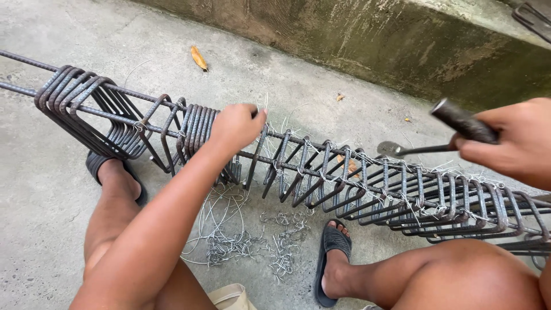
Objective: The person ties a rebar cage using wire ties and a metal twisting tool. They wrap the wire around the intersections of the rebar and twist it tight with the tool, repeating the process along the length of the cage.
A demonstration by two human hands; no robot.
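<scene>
A long cage of dark steel rebar (356, 183) with many bent stirrups lies across the concrete in front of me. My left hand (236, 125) pinches thin tie wire (265, 109) at the top bar near the cage's middle, beside a loose bunch of stirrups (195, 129). My right hand (513, 140) is closed around the dark handle of a hooked tying tool (459, 121), held just above the tied stirrups on the right; its metal tip (390, 149) points left over the cage.
Cut pieces of tie wire (241, 241) lie in a heap on the concrete between my sandalled feet (333, 258). More untied stirrups (86, 109) crowd the bars at the left. A mossy concrete kerb (402, 46) runs along the back. A dry leaf (198, 58) lies near it.
</scene>
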